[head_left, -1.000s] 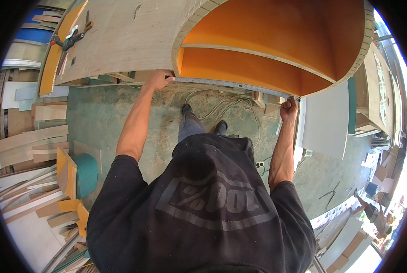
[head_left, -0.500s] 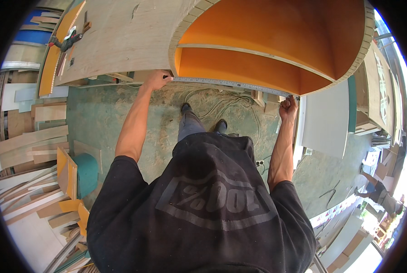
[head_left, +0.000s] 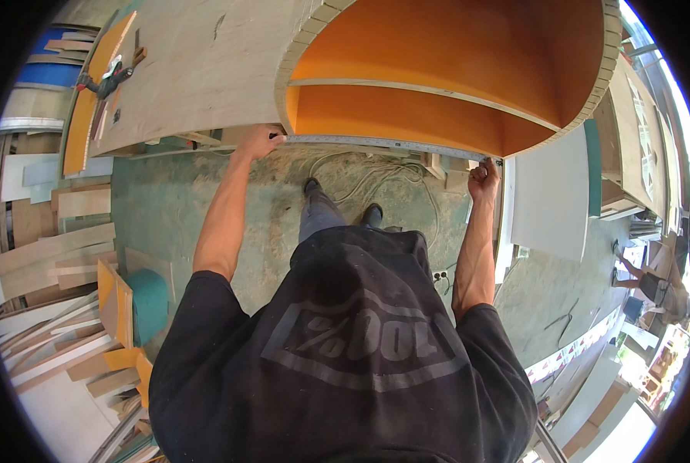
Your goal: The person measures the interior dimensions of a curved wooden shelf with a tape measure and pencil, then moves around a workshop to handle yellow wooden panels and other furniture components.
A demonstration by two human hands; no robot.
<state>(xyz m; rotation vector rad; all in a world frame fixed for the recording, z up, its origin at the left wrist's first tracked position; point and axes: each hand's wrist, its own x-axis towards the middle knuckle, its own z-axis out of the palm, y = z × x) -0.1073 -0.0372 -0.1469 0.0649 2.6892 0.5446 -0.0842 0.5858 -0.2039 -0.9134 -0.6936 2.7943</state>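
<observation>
A long grey metal ruler (head_left: 395,145) with fine marks spans the front edge of a wooden cabinet (head_left: 430,112), whose inside is orange. My left hand (head_left: 260,141) is closed around the ruler's left end, thumb and forefinger at the cabinet's lower left corner. At the right end my right hand (head_left: 483,181) is curled, fingers pinching the ruler near the lower right corner. A thin pale shelf edge (head_left: 430,94) crosses the orange opening above the ruler, and blocks line the rounded rim. Both forearms reach forward, spread wide.
A cordless drill (head_left: 112,79) lies on the broad plywood panel (head_left: 190,69) at the upper left. Cables (head_left: 376,174) coil on the dusty green floor near my feet. Wood offcuts (head_left: 59,324) pile up at left. A white panel (head_left: 549,204) leans at right; another person (head_left: 657,289) is beyond.
The view has shifted slightly, with the cabinet a little further left. Both hands keep their grip on the ruler. At the far right the other person has moved.
</observation>
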